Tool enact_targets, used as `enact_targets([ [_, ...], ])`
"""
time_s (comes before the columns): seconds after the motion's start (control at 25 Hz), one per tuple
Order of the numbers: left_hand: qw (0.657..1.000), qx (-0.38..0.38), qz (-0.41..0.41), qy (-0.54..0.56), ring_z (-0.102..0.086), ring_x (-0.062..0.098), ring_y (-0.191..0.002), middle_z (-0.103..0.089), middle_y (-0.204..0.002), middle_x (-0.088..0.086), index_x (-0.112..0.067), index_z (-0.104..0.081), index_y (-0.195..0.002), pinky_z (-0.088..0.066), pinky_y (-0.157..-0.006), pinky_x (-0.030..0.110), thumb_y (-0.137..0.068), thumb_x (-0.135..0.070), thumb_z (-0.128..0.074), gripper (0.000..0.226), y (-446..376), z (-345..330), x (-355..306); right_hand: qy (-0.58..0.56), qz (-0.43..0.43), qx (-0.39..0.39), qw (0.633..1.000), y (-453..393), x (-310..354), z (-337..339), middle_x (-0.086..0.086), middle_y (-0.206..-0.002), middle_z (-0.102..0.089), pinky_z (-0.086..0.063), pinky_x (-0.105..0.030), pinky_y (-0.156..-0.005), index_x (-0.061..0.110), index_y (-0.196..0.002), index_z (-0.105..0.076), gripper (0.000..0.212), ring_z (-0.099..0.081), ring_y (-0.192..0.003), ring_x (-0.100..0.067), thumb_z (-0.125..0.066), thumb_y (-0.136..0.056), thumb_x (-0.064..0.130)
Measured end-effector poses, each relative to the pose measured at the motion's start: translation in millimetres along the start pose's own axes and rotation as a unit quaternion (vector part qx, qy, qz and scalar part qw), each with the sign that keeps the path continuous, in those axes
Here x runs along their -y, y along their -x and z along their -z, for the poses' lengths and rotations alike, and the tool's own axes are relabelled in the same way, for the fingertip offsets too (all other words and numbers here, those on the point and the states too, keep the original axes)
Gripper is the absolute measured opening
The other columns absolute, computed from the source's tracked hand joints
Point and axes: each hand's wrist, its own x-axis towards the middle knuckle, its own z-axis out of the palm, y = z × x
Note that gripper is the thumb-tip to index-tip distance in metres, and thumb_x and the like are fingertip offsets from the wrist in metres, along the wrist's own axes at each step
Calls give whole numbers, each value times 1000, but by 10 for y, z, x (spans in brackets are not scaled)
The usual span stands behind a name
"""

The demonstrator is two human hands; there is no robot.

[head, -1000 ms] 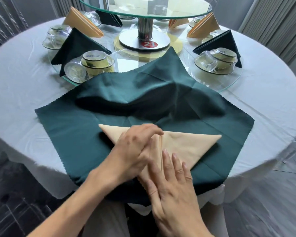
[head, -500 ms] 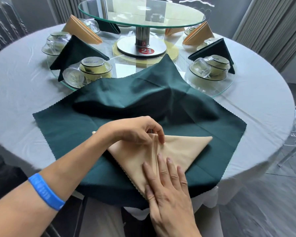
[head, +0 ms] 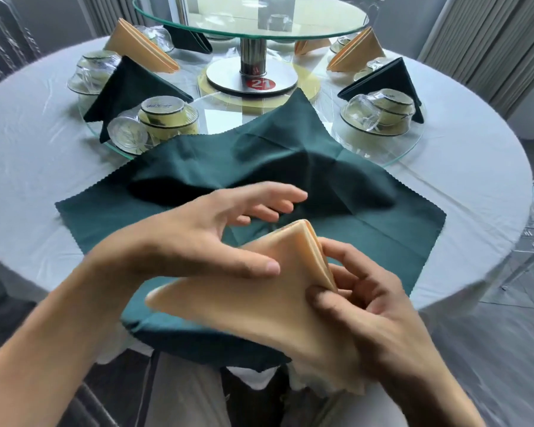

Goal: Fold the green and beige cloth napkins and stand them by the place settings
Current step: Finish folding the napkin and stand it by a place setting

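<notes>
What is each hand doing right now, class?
Left hand: open, fingers spread, thumb resting on the folded beige cloth napkin.
Right hand: closed, pinching the napkin's folded edge.

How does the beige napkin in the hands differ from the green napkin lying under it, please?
The beige napkin is folded into a layered triangle; the green napkin lies unfolded and rumpled. The beige napkin is pinched by the right hand and touched by the left hand; the green napkin lies on the table. Both are plain cloth.

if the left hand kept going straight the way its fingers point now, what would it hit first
Probably the raised hump of the unfolded green napkin. The left hand is open, fingers pointing right and away just above that cloth; depth is unclear, so it could skim over it.
</notes>
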Motion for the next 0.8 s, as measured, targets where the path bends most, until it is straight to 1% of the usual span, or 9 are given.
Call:
enact_targets([
  [0.08,976,103,87,173,-62,31,-116,-63,-128,18,-30,-50,-139,-46,-101,44,-80,-7,-74,68,52,-100,211,0,-46,76,996,-144,-44,215,-21,-104,-67,-46,-34,-67,34,-120,-63,44,-59,-78,-26,-61,-86,8],
  [0.12,961,101,112,233,-62,35,-109,-61,-125,27,-28,-51,-138,-47,-96,45,-81,-3,-71,65,51,-190,323,30,-61,74,995,-236,-95,306,-20,-104,-66,-46,-31,-65,34,-122,-62,43,-57,-76,-24,-65,-89,7],
  [0.2,955,8,133,263,-62,30,-95,-66,-117,24,-29,-55,-133,-48,-88,46,-82,-6,-70,58,8,-360,498,148,-55,20,987,-434,-200,464,-6,-100,-68,-44,-23,-62,39,-122,-60,45,-55,-69,-14,-69,-89,10],
  [0.28,971,-132,144,135,-66,14,-85,-68,-110,1,-39,-55,-128,-54,-84,47,-81,-20,-69,52,-22,-464,615,301,-28,-10,953,-537,-274,599,12,-106,-68,-42,-18,-65,43,-126,-53,48,-56,-70,-6,-70,-86,22],
  [0.32,973,-177,142,44,-65,5,-87,-64,-112,-10,-45,-52,-127,-54,-86,44,-81,-31,-68,50,13,-487,629,358,-19,2,933,-523,-305,640,20,-114,-63,-42,-16,-70,44,-129,-50,52,-58,-80,-1,-71,-84,29],
  [0.4,973,-174,97,-117,-57,-2,-106,-51,-126,-25,-50,-47,-130,-48,-94,28,-79,-55,-62,53,183,-578,599,414,6,64,908,-362,-368,676,30,-128,-51,-39,-11,-85,43,-132,-46,58,-52,-111,4,-73,-82,35],
  [0.48,966,-119,46,-226,-50,0,-118,-40,-140,-25,-49,-47,-133,-40,-98,20,-81,-62,-57,55,372,-720,571,428,61,77,899,-182,-426,675,26,-130,-49,-38,-14,-87,38,-119,-50,50,-50,-114,-1,-71,-77,23],
  [0.6,950,-139,-12,-280,-54,13,-120,-46,-147,-4,-35,-60,-129,-43,-96,24,-91,-37,-52,38,543,-847,724,436,115,20,893,-63,-509,673,17,-115,-52,-45,-24,-73,30,-92,-50,32,-57,-91,-10,-64,-71,10],
  [0.8,906,-180,-8,-382,-61,25,-115,-57,-137,7,-13,-66,-124,-51,-91,36,-85,-8,-41,47,726,-808,829,494,107,1,863,84,-603,742,22,-116,-54,-45,-34,-78,28,-87,-55,29,-56,-98,-12,-59,-67,8],
])
